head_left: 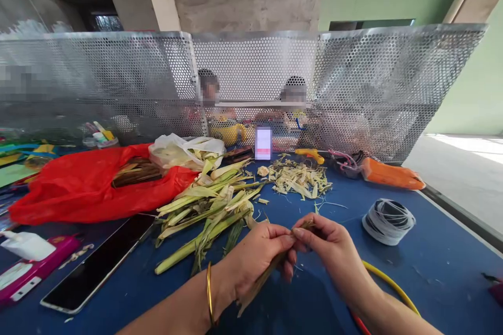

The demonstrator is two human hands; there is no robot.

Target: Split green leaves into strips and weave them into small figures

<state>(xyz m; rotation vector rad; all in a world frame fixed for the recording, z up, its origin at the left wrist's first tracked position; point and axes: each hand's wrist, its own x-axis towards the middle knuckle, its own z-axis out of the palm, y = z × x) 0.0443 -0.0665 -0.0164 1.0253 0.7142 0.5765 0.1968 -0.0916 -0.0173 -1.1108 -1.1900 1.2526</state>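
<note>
My left hand [257, 256] is closed around a thin dry leaf strip [257, 285] that runs down past my palm; a gold bangle sits on that wrist. My right hand [326, 243] pinches the strip's upper end [304, 226] with thumb and fingers, right against my left fingertips. Both hands hover low over the blue table [432, 267] near its front edge. A loose pile of green and pale stalks [208, 209] lies just beyond my left hand.
A red plastic bag [78, 188], a white bag [184, 152], a heap of leaf trimmings [298, 178], a coil of white bands [388, 221], an orange tool [391, 174], a dark tablet [98, 267] and a pink phone [27, 272] lie around. Two people sit behind the perforated metal screen [385, 84].
</note>
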